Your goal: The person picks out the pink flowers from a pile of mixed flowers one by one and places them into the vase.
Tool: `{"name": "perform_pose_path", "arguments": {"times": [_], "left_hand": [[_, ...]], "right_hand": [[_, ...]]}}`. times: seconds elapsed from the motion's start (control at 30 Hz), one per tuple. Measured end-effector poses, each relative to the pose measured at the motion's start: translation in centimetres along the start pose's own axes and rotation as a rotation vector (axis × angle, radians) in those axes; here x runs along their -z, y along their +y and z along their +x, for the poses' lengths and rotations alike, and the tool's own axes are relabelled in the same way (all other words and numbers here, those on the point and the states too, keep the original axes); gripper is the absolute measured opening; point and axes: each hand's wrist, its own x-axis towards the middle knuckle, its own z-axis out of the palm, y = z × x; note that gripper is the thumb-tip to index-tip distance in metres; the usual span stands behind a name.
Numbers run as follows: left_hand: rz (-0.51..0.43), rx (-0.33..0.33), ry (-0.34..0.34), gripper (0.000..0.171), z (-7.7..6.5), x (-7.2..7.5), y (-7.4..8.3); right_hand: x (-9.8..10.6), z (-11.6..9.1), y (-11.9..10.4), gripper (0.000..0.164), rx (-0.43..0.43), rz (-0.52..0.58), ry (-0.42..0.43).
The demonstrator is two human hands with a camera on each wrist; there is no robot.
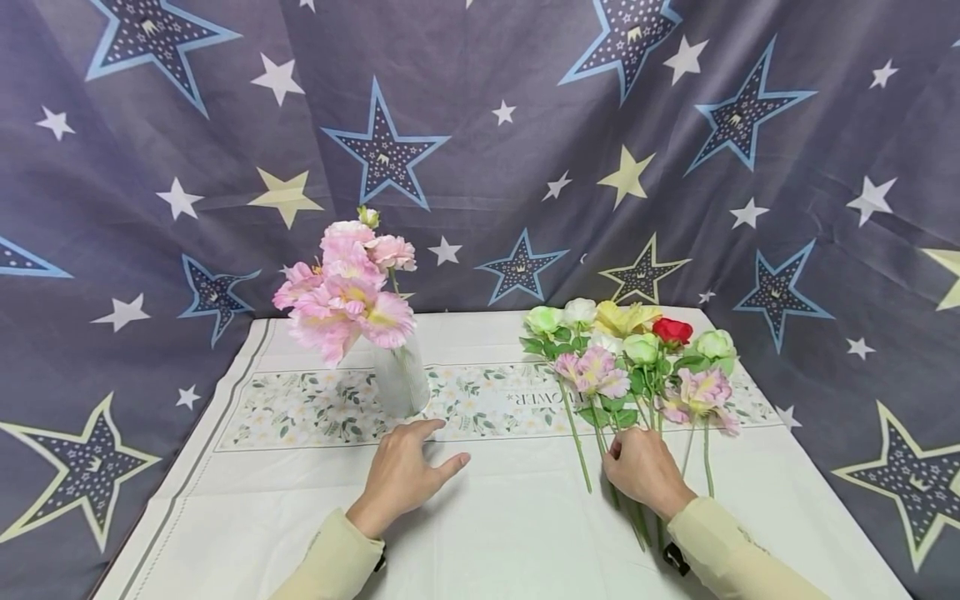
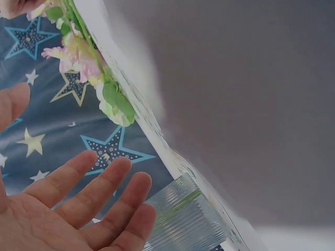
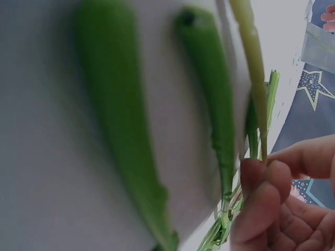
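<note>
My right hand (image 1: 643, 467) is over the stems of a loose group of artificial flowers on the right of the table. In the right wrist view, its thumb and fingertips pinch a thin yellowish-green flower stem (image 3: 254, 63); which bloom it carries I cannot tell. Thicker green stems (image 3: 118, 115) lie beside it. My left hand (image 1: 405, 471) has its fingers spread and holds nothing, just in front of a clear ribbed vase (image 1: 402, 379). Pink flowers (image 1: 348, 292) stand in that vase, leaning left. The left wrist view shows the vase (image 2: 183, 219) close beyond the fingertips.
Among the loose flowers are a red rose (image 1: 672, 331), a yellow bloom (image 1: 626, 318), pale green roses (image 1: 543, 319) and pink blooms (image 1: 600, 373). They lie on a white tablecloth (image 1: 510, 525) with a printed floral band. A star-patterned curtain (image 1: 465, 167) hangs behind.
</note>
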Motion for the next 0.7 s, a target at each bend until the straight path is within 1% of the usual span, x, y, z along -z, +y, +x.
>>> {"name": "perform_pose_path", "arguments": {"times": [0.13,0.23,0.37,0.5,0.7], "left_hand": [[0.003,-0.004,0.007,0.061,0.0,0.0,0.0],[0.003,-0.011,0.016,0.061,0.0,0.0,0.0],[-0.011,-0.006,0.014,0.060,0.0,0.1,0.1],[-0.034,0.007,-0.005,0.060,0.0,0.1,0.3],[-0.057,0.017,-0.016,0.059,0.0,0.2,0.6]], "right_hand": [[-0.1,0.0,0.0,0.034,0.006,0.001,0.003],[0.0,-0.1,-0.2,0.034,0.019,0.007,0.026],[0.1,-0.2,-0.5,0.026,0.043,0.032,0.074],[0.2,-0.2,-0.9,0.018,0.066,0.047,0.117],[0.2,0.0,-1.5,0.012,0.098,0.048,0.188]]}}
